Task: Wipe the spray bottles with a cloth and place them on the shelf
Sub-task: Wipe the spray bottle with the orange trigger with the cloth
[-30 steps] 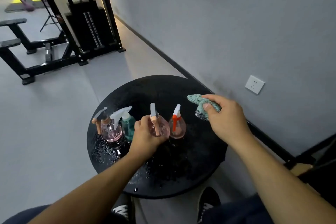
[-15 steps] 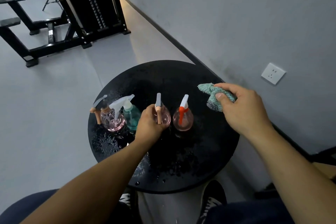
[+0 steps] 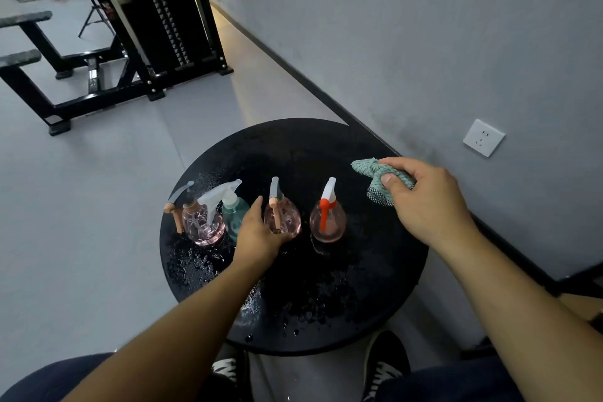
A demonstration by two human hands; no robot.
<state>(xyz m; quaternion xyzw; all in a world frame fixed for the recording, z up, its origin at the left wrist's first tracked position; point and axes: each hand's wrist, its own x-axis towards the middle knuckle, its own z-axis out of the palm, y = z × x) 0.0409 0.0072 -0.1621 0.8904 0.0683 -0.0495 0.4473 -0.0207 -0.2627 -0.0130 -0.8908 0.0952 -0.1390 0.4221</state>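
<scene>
Head view: round black wet tabletop (image 3: 375,271) carrying four spray bottles in a row. Left hand (image 3: 261,235) wrapped around clear pink round bottle with peach trigger (image 3: 283,218), third from tabletop's left edge. Right hand (image 3: 430,202) pinching bunched teal knitted cloth (image 3: 375,178) over tabletop's right side. Shelf not visible. Best handled by lifting pink bottle clear of neighbouring orange-triggered bottle (image 3: 328,220), gripping firmly given wet plastic, then rubbing cloth around body and nozzle.

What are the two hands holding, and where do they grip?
The right hand pinches a bunched teal cloth between thumb and fingers. The left hand wraps the round belly of a pink spray bottle standing on the black round table.
</scene>
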